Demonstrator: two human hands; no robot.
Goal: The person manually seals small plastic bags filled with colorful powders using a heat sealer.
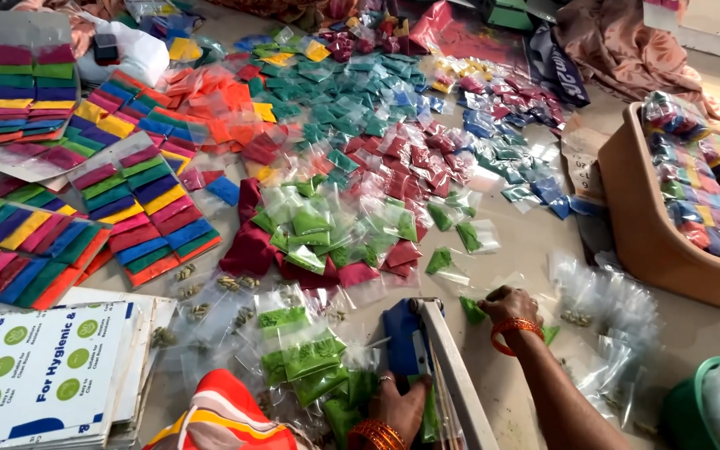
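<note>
light: bright, even daylight
shadows: soft, faint
glare: sheen on clear plastic packets (602,300)
focus: mostly sharp, far top edge softer
distortion: slight wide-angle stretch at edges

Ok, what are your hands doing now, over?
Left hand resting by the sealer, on green powder packets. Right hand pinching one green packet. Loose packets crowd the floor around.

Left hand (399,406): stack of orange-red bangles at wrist, 6 o'clock edge of view; thin ring on one finger. Right hand (507,305): orange bangles at wrist, toward 5 o'clock; forearm bare, no sleeve visible. Garment fold (220,414) at 7 o'clock: orange-red cloth with yellow and white bands.
</note>
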